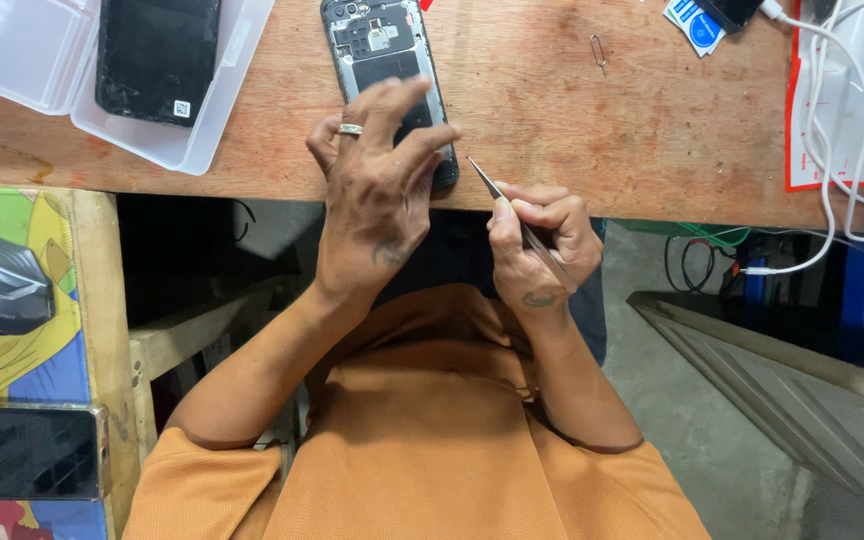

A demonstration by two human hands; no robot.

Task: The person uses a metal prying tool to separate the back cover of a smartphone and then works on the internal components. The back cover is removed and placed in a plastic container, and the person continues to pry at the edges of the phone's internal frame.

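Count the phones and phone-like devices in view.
3: an opened phone under the left hand; a black one in the plastic tray; another bottom left. More may be hidden.

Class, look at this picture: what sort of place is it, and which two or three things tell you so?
Probably a phone repair bench. An opened black smartphone with its back cover off lies on the worn wooden table, the right hand holds thin metal tweezers, and a clear plastic parts tray sits nearby.
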